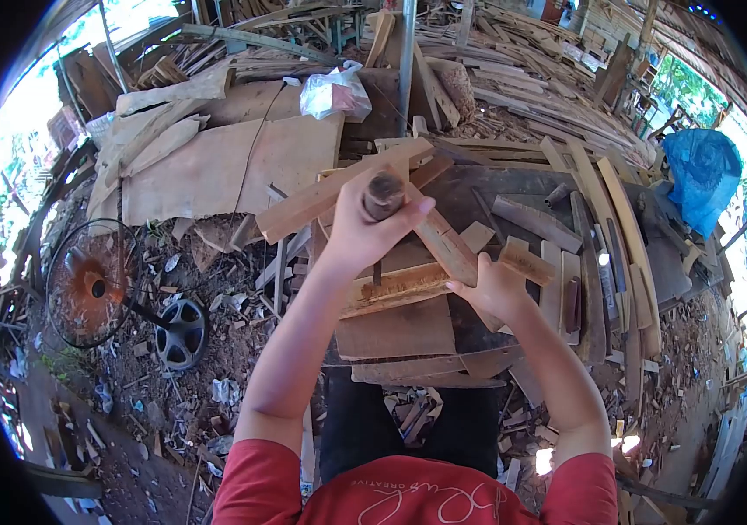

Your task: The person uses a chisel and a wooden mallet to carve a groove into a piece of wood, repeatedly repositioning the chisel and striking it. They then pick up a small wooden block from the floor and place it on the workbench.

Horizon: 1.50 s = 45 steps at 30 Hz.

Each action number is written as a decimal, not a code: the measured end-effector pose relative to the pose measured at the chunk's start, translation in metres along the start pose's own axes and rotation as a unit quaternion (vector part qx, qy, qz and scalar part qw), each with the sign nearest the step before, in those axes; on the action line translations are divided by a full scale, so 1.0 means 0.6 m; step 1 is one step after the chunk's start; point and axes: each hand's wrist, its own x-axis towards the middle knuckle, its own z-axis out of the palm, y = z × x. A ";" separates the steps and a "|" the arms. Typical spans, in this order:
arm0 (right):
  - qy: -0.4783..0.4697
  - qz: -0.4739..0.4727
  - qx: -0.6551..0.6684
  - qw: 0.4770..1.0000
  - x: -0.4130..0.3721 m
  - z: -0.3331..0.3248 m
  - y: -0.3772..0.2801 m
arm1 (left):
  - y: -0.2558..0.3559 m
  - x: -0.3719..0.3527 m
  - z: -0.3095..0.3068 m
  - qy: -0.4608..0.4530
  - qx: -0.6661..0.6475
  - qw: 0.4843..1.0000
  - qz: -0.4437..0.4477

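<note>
round wood (384, 195) fills left hand's (358, 229) curled fingers; right hand's (499, 291) fingers pinch 1 wooden bar (445, 246).

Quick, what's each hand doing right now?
Left hand: closed around a dark-ended round piece of wood.
Right hand: closed on the near end of a slanting wooden bar.

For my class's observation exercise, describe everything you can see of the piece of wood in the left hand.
The piece of wood is a straight, squared length, reddish brown, with small dark marks on its face. It slants above other boards, its near end between the thumb and fingers of the left hand. The other end runs up and leftward beside the right hand; whether they touch, I cannot tell.
</note>
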 end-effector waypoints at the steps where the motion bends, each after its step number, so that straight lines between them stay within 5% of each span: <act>1: 0.000 -0.003 -0.002 1.000 -0.001 0.000 -0.001 | -0.006 0.002 0.004 0.012 0.009 1.000 -0.004; 10: 0.015 0.012 -0.018 1.000 0.005 0.010 0.003 | -0.025 0.010 0.007 0.082 0.020 0.996 0.025; 16: 0.018 -0.049 0.064 0.997 0.008 -0.017 0.032 | -0.033 0.002 0.008 0.088 0.023 0.996 0.001; 18: 0.089 -0.051 0.152 0.983 -0.015 -0.067 0.027 | -0.029 0.002 0.015 0.106 0.024 0.994 0.027; 20: 0.229 -0.061 0.232 0.943 -0.033 -0.111 0.015 | -0.031 0.001 0.015 0.082 0.022 0.996 0.025; 23: 0.265 -0.106 0.410 0.867 -0.057 -0.190 0.000 | -0.030 0.004 0.016 0.068 0.022 0.997 0.008; 25: 0.236 -0.163 0.603 0.744 -0.084 -0.231 -0.025 | -0.029 0.006 0.020 0.066 0.030 0.997 0.014; 26: 0.237 -0.162 0.603 0.744 -0.087 -0.242 -0.023 | -0.029 0.005 0.021 0.061 0.032 0.997 0.021; 28: 0.129 -0.216 0.412 0.876 -0.092 -0.258 -0.018 | -0.027 0.004 0.024 0.058 0.037 0.997 0.029; 29: 0.239 -0.316 0.134 0.908 -0.104 -0.257 -0.048 | -0.028 0.003 0.028 0.052 0.012 0.997 0.047; 30: 0.241 -0.316 0.138 0.907 -0.110 -0.265 -0.057 | -0.030 0.002 0.030 0.044 -0.012 0.997 0.064; 32: 0.096 -0.226 0.048 0.968 -0.115 -0.289 -0.066 | -0.035 0.000 0.021 0.030 -0.031 0.999 0.025; 34: 0.115 -0.259 0.099 0.954 -0.116 -0.296 -0.051 | -0.030 -0.001 0.012 0.048 0.053 0.997 0.014; 36: 0.256 -0.299 0.278 0.876 -0.106 -0.284 -0.040 | -0.026 0.000 0.011 0.051 0.054 0.997 0.015; 37: 0.243 -0.281 0.376 0.849 -0.104 -0.272 -0.038 | -0.027 0.001 0.011 0.051 0.059 0.997 0.011; 38: 0.243 -0.283 0.375 0.849 -0.104 -0.260 -0.037 | -0.029 0.002 0.010 0.052 0.065 0.997 0.008; 40: 0.194 -0.227 0.225 0.927 -0.105 -0.240 -0.039 | -0.043 0.000 0.016 0.052 0.016 0.998 0.036; 41: 0.134 -0.294 0.077 0.943 -0.106 -0.245 -0.059 | -0.046 0.000 0.018 0.052 -0.033 0.996 0.066; 44: 0.061 -0.213 0.010 0.975 -0.134 -0.299 -0.082 | -0.036 0.000 0.018 0.070 -0.014 0.996 0.047; 45: 0.113 -0.244 0.037 0.962 -0.140 -0.305 -0.075 | -0.045 0.005 0.016 0.063 -0.035 0.997 0.040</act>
